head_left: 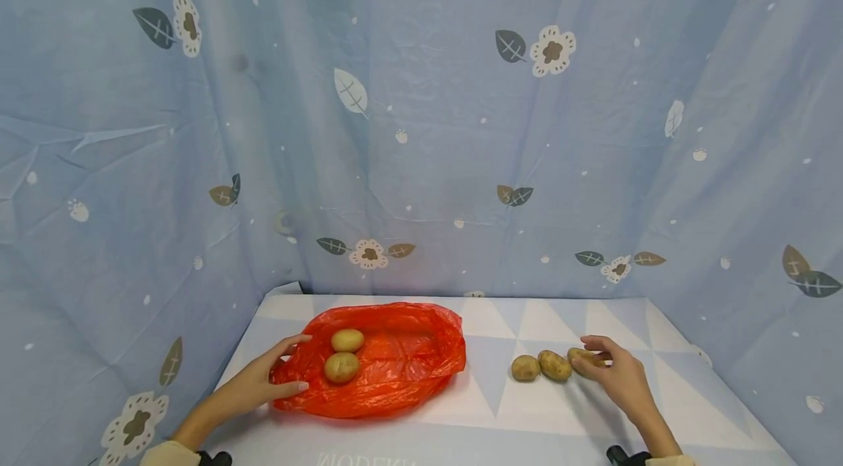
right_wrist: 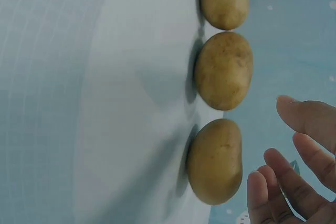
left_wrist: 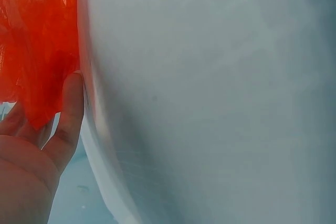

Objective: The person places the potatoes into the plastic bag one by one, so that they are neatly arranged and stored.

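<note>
A red plastic bag [head_left: 395, 371] lies spread on the table, with two potatoes, a rear one [head_left: 347, 340] and a front one [head_left: 342, 368], on its left part. My left hand [head_left: 253, 378] is at the bag's left edge, thumb and fingers spread wide around that end; the left wrist view shows the thumb against the red plastic [left_wrist: 44, 40]. On the right, three potatoes sit in a row: left [head_left: 525, 368], middle [head_left: 555, 366] and right [right_wrist: 216, 162]. My right hand [head_left: 619, 374] hovers beside the right potato, fingers parted and nothing between them.
The table [head_left: 474, 415] has a white and pale blue triangle pattern. A blue curtain [head_left: 435, 159] with leaves and flowers hangs behind it and along both sides. White table surface lies between the bag and the potato row.
</note>
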Demonstrator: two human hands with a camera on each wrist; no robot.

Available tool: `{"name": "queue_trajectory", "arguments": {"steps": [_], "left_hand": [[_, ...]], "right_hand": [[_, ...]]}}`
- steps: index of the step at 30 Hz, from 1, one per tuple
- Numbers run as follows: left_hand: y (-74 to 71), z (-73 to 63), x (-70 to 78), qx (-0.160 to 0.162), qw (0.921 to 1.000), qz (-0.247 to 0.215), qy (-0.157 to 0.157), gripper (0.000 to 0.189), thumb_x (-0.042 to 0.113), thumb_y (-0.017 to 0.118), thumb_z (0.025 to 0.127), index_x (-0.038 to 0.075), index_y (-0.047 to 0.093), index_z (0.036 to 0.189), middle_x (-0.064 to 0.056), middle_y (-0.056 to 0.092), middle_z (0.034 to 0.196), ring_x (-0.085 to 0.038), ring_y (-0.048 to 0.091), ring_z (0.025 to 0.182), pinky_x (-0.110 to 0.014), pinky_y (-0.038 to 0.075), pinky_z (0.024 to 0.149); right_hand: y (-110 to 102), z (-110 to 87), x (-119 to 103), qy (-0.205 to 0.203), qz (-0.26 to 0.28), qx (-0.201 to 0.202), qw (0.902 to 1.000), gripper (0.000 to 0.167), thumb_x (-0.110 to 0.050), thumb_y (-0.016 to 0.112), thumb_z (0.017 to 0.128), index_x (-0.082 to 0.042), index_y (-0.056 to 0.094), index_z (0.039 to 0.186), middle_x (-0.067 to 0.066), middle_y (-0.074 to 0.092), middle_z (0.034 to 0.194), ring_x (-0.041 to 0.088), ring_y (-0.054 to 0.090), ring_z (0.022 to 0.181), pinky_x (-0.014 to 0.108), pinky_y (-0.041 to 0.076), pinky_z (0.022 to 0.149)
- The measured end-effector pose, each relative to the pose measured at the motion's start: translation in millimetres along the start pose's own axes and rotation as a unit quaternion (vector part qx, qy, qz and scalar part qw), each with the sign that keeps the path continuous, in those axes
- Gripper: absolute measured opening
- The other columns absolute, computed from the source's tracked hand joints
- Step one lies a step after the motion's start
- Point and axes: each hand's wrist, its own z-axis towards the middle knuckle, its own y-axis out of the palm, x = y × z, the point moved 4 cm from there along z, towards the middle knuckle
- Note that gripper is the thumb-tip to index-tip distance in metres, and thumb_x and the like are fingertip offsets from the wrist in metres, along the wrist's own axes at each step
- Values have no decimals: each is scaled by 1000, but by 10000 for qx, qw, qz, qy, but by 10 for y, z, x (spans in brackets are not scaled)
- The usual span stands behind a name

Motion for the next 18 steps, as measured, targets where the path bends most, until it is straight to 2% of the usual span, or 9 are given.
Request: {"name": "queue_trajectory", "arguments": {"steps": [12,18], "left_hand": [[4,-9,-8,-15,9999,-93,-79,82,30,81,90,16,36,157,-22,42,152,-40,52,125,-53,57,92],[1,-2,-30,23,9998,-63,-190,82,32,82,89,19,37,157,-20,42,152,-39,52,126,-54,56,93]], "right_hand": [[-26,41,233,63,-200,-130,9997,59,-35,85,86,-2,65,130,24,67,127,38,65,107,50,54,84],[-22,84,357,364,-232,-395,9983,65,-38,85,85,1,62,132,28,64,130,43,63,108,55,52,86]]}}
